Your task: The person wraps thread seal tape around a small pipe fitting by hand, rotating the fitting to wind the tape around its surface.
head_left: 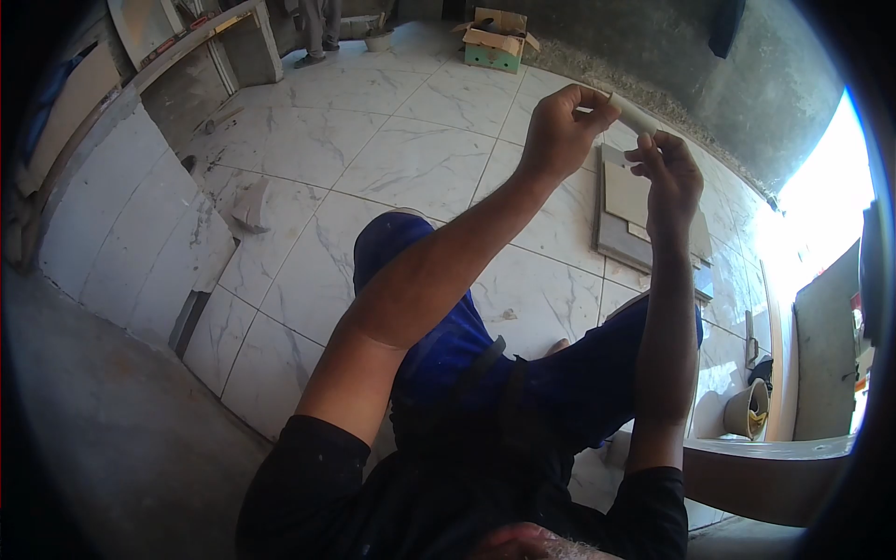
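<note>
Both hands are raised out in front of me, above the floor. A short pale strip or tube (636, 117) stretches between them; its exact kind is hard to make out. My left hand (567, 131) pinches its near-left end between thumb and fingers. At the other end, the curled fingers of my right hand (668, 177) hold it near the fingertips. Below and behind my right hand, flat grey and beige tiles or boards (627, 201) lie stacked on the floor.
White marbled floor tiles (411, 159) spread around my bent knees. An open cardboard box (493, 42) stands by the far wall. A person's legs (317, 28) show at the back left. A bucket (747, 411) lies at right, near a brown curved edge (765, 485).
</note>
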